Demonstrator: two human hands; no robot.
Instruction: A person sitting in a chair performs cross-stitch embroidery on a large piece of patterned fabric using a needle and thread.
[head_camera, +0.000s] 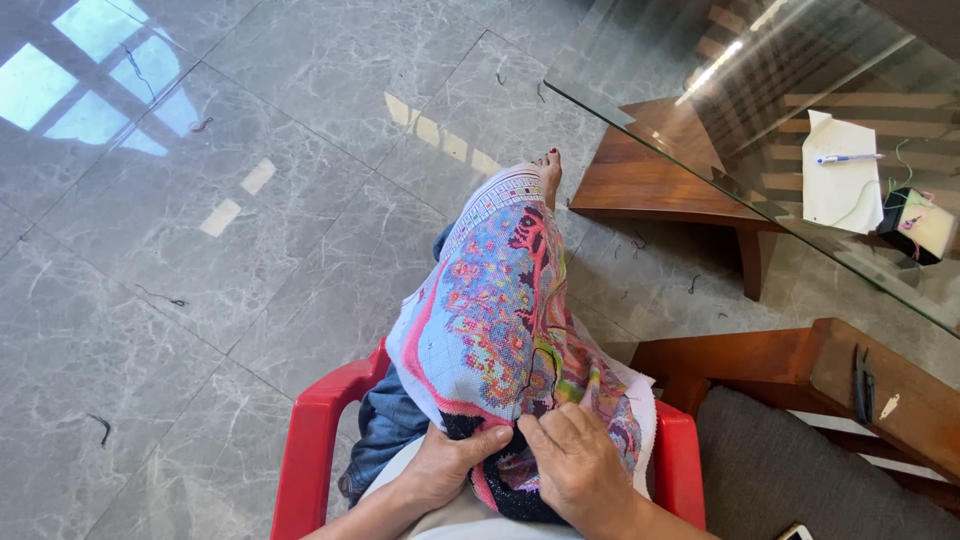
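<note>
A large cross-stitch cloth (495, 310), worked in pink, blue and many other colours, lies draped over my lap and outstretched leg. My left hand (450, 462) grips its near edge, thumb on top of the cloth. My right hand (575, 462) rests flat on the stitched surface just beside the left, fingers bent and pressed on the fabric. Whether it holds a needle I cannot tell. My bare foot (549, 172) shows past the far end of the cloth.
I sit on a red plastic chair (310, 440) on grey marble tiles with thread scraps. A glass table (760, 120) at right carries a paper, a pen (848, 158) and a small box with thread (918, 226). A wooden armrest (880, 395) holds scissors.
</note>
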